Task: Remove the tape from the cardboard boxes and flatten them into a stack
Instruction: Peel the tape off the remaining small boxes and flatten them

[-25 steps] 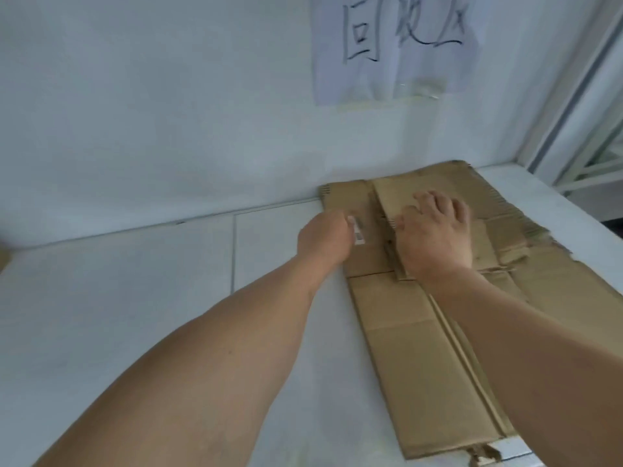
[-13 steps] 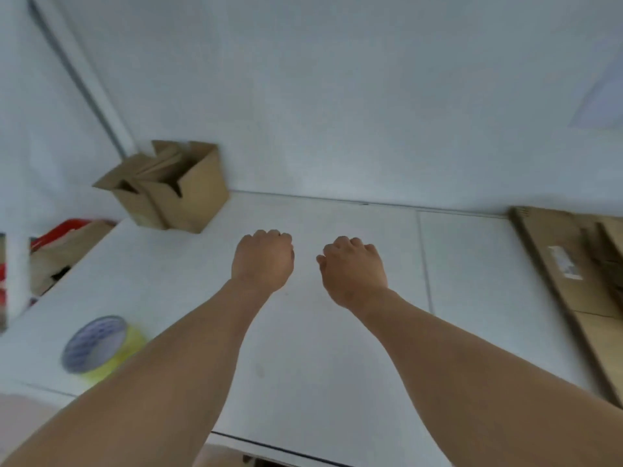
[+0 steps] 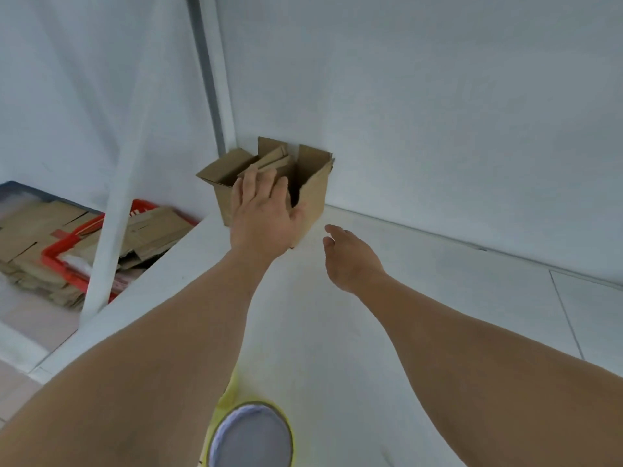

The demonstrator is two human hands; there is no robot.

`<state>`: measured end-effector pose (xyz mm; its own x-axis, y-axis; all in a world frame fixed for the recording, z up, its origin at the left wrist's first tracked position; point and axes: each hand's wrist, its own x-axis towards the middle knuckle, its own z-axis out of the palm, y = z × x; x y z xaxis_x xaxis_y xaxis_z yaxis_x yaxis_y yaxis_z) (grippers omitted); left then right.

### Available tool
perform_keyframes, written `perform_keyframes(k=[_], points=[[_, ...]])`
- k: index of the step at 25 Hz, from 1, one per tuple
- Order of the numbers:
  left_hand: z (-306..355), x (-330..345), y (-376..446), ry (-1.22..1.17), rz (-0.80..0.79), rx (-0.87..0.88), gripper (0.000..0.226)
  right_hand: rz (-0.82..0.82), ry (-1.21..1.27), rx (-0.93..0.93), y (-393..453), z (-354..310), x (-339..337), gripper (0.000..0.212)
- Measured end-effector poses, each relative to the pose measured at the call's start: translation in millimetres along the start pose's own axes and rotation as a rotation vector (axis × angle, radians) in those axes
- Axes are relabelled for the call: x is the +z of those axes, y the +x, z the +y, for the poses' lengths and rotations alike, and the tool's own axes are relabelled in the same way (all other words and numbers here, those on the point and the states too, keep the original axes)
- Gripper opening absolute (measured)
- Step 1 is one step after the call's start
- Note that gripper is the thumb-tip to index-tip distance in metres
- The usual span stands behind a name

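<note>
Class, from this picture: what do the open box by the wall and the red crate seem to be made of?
Open box: brown corrugated cardboard, matte, with creased flaps. Red crate: probably moulded plastic, judging by its bright, smooth rim; it is partly hidden.

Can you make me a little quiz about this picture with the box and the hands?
1. True or false: the cardboard box in the corner of the white table is already squashed flat.
2. Which of the hands is on the box? A. the left hand B. the right hand C. both
3. Fill in the word: the roll of yellow tape lies at the ______ edge of the table, close to the person.

Key
1. False: it stands open, flaps up.
2. A. The right hand hovers open beside the box, not touching.
3. Near.
</note>
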<state>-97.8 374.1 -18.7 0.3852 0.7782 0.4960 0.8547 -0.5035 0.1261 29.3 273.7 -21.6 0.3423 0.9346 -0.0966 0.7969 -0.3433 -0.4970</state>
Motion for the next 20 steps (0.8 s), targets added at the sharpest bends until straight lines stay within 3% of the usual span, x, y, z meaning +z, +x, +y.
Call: perform_keyframes(k=[3, 6, 10, 16, 20], points=[[6, 2, 15, 0.015, 0.052, 0.077, 0.033, -0.075, -0.023, 0.010, 0, 6, -1, 0.048], [29, -13, 23, -0.023, -0.082, 0.135, 0.031, -0.107, -0.015, 0.024, -13, 17, -9, 0.051], [76, -39, -1, -0.226, -0.207, 0.130, 0.033, -0.066, 0.192, 0.141, -50, 42, -13, 0.058], [157, -82, -67, -0.638, -0.374, -0.092, 0.032, 0.131, 0.396, 0.235, -146, 107, -29, 0.074], [212, -91, -140, -0.901, -0.460, -0.264, 0.034, 0.307, 0.415, 0.295, -219, 154, -48, 0.065]])
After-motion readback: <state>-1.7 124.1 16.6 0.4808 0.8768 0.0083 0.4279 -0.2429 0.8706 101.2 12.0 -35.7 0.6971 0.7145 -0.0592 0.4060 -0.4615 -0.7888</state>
